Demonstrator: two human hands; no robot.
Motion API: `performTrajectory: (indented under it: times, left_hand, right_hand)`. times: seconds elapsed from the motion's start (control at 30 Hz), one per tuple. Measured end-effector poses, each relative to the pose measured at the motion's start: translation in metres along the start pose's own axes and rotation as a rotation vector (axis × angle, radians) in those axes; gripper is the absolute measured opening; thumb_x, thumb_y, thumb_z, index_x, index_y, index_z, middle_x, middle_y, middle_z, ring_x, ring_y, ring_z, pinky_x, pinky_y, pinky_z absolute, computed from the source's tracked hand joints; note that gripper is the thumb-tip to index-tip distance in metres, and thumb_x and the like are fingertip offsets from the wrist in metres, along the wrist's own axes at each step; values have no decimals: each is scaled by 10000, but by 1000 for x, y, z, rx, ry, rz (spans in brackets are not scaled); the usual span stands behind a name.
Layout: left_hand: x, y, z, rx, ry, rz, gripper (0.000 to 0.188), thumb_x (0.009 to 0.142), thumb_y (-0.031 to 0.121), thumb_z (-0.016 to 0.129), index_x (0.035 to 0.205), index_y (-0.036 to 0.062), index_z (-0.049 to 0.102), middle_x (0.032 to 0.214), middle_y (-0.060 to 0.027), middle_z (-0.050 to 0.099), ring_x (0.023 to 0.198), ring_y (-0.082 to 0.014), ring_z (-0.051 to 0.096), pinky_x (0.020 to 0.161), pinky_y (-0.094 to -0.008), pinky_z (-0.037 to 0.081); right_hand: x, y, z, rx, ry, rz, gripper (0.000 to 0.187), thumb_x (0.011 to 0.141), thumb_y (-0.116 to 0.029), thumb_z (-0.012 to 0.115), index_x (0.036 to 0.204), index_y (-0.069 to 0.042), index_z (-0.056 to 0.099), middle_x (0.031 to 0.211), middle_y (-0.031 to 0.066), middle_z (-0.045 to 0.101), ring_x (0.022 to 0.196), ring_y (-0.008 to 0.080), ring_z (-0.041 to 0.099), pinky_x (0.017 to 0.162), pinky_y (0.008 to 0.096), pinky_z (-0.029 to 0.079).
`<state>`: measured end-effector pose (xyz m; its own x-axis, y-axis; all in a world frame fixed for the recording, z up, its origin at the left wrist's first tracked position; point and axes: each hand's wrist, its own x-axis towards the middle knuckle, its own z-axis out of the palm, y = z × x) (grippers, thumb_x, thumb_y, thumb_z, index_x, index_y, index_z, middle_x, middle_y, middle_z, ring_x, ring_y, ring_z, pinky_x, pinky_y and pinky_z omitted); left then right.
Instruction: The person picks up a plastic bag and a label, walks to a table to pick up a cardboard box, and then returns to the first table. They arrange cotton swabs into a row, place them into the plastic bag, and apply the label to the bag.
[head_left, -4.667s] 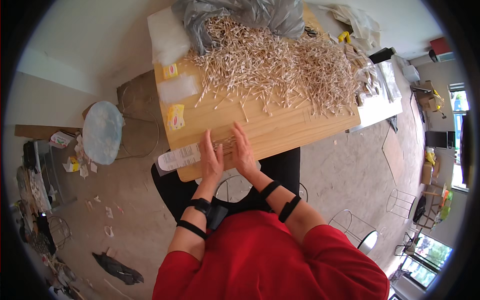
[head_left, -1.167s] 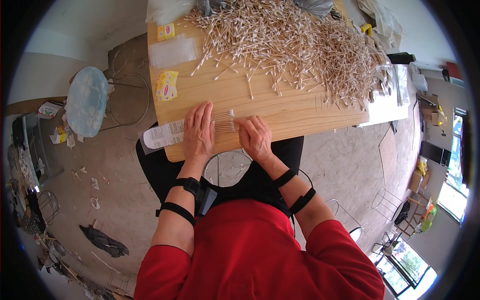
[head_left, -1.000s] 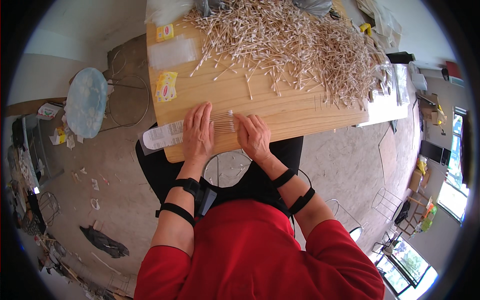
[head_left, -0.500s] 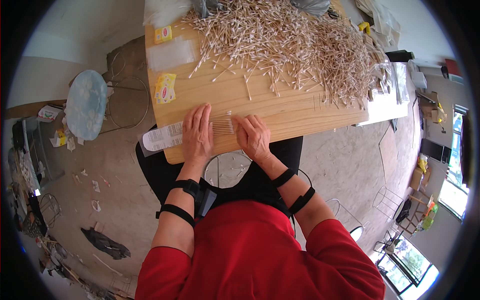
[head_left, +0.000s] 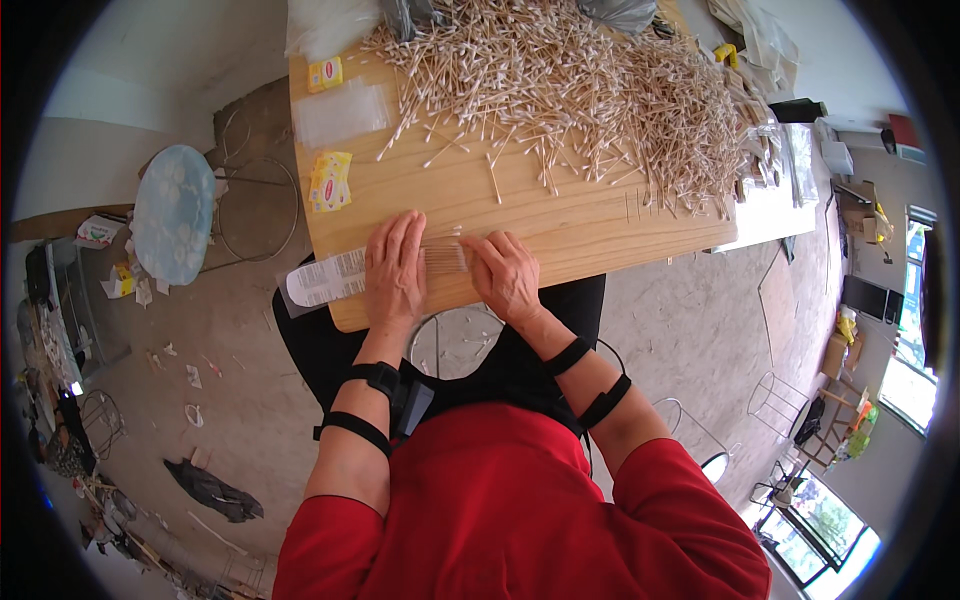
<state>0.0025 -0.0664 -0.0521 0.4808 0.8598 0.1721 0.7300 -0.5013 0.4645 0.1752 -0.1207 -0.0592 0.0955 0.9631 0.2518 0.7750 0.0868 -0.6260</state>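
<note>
A flat row of cotton swabs (head_left: 443,256) lies near the table's front edge, between my two hands. My left hand (head_left: 396,262) is stretched out flat over the left part of the row and the right end of a white printed card (head_left: 327,278). Curled inward, my right hand (head_left: 506,274) has its thumb and fingertips pinched at the right ends of the swabs. What exactly sits between those fingertips is partly hidden. The card's rounded left end sticks out from under my left hand, with clear plastic around it.
Across the far side of the wooden table (head_left: 400,190) spreads a big heap of loose cotton swabs (head_left: 570,90). Yellow labels (head_left: 331,181) and clear plastic bags (head_left: 342,112) lie at the left edge. A stool with a pale blue seat (head_left: 175,215) stands to the left.
Both hands keep almost the same places. The right hand has shifted very slightly left against the swab ends, and the row looks a little blurred now.
</note>
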Motion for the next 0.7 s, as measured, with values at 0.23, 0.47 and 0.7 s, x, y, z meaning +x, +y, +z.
performTrajectory:
  times: [0.23, 0.47, 0.7]
  left_hand:
    - [1, 1, -1, -4, 21, 22, 351, 871, 37, 521, 1222, 45, 521, 1334, -94, 458, 1231, -323, 417, 1027, -449, 358]
    - [-3, -1, 1, -2, 20, 2, 298, 862, 86, 545, 1157, 42, 545, 1321, -97, 464, 1248, -315, 400, 1058, -441, 327]
    - [-3, -2, 3, 10, 9, -7, 293, 895, 134, 515, 1175, 50, 529, 1323, -89, 459, 1261, -300, 389, 1065, -438, 322]
  right_hand:
    - [14, 3, 0, 145, 141, 319, 183, 833, -99, 612, 1014, -87, 591, 846, 95, 571, 792, 306, 593, 632, 414, 468]
    - [54, 20, 12, -21, 122, 348, 109, 847, -142, 606, 951, -110, 607, 893, 86, 583, 751, 308, 619, 627, 423, 491]
    - [102, 21, 24, 38, 51, 52, 58, 829, -122, 592, 879, -96, 605, 875, 87, 577, 777, 307, 614, 629, 405, 497]
